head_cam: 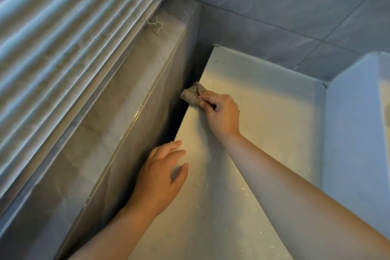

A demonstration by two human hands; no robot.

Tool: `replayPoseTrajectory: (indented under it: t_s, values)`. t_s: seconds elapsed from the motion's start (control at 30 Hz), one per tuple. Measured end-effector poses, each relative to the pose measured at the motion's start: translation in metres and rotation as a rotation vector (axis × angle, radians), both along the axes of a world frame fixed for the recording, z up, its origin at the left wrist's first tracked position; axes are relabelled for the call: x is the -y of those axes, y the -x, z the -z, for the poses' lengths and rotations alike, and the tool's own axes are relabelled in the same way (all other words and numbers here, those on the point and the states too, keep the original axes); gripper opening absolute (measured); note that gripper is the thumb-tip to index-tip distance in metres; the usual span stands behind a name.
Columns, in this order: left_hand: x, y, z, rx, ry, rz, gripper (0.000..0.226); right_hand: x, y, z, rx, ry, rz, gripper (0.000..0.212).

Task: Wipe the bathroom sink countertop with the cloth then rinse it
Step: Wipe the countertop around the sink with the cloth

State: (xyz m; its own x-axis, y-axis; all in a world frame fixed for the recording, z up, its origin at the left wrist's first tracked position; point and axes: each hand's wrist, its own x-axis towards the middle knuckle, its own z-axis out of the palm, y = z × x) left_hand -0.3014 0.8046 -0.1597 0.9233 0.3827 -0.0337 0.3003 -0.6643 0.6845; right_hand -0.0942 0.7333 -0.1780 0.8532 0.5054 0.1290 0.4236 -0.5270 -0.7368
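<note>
At the left edge of the countertop, my right hand has its fingers curled tight round the bunched grey cloth and holds it down where the pale surface meets a dark gap. My left hand is nearer to me on the same edge, fingers straight and holding nothing; whether it bears down or only hovers I cannot tell.

I judge this to be the wiping step, with the rinse not yet begun. No tap or basin is in view. The next move calls for drawing the cloth along this edge and then across the open surface, keeping it flat enough that it does not slip into the gap. Small wet glints lie on the near part of the counter.

Beside the gap rises a tiled ledge, with blinds above it and a loose cord lying on top. A tiled wall closes the far side and a white panel the right. My own left hand lies in the cloth's path back toward me.
</note>
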Motion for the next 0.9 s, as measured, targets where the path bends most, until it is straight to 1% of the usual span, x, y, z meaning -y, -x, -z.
replayPoseTrajectory:
  t_s: [0.1,0.2,0.3,0.37,0.43,0.5,0.57,0.63,0.7,0.8,0.83,0.9]
  values:
    - [-0.001,0.004,-0.002,-0.013,0.032,0.003,0.050,0.016,0.023,-0.004,-0.020,0.014,-0.060,0.021]
    - [-0.003,0.013,-0.009,-0.022,0.096,-0.030,0.052,0.035,0.044,-0.010,-0.073,0.025,-0.075,0.019]
    - [-0.006,0.023,-0.017,-0.040,0.092,-0.054,0.039,0.054,0.061,-0.023,-0.186,0.041,-0.099,0.017]
    - [-0.008,0.027,-0.024,-0.055,0.119,-0.064,0.037,0.067,0.072,-0.039,-0.305,-0.006,-0.066,0.019]
    - [-0.009,0.026,-0.034,-0.071,0.160,-0.041,0.039,0.082,0.084,-0.057,-0.358,-0.065,-0.019,0.023]
    - [-0.007,0.019,-0.050,-0.101,0.229,-0.006,0.040,0.100,0.095,-0.076,-0.324,-0.078,0.008,0.026]
    - [-0.004,0.009,-0.067,-0.128,0.352,0.001,0.038,0.117,0.105,-0.095,-0.238,-0.065,0.012,0.024]
    - [0.005,-0.007,-0.088,-0.154,0.513,0.002,0.034,0.134,0.111,-0.114,-0.143,-0.072,0.006,0.020]
    - [0.019,-0.024,-0.109,-0.187,0.696,0.017,0.037,0.151,0.115,-0.132,-0.072,-0.080,0.010,0.017]
    - [0.047,-0.046,-0.143,-0.278,0.969,0.129,0.039,0.179,0.117,-0.157,0.020,-0.071,0.022,0.017]
    - [0.058,-0.052,-0.153,-0.304,1.027,0.188,0.039,0.188,0.116,-0.165,0.055,-0.058,0.022,0.018]
    - [0.081,-0.066,-0.169,-0.300,1.031,0.272,0.032,0.208,0.115,-0.178,0.106,-0.050,0.030,0.019]
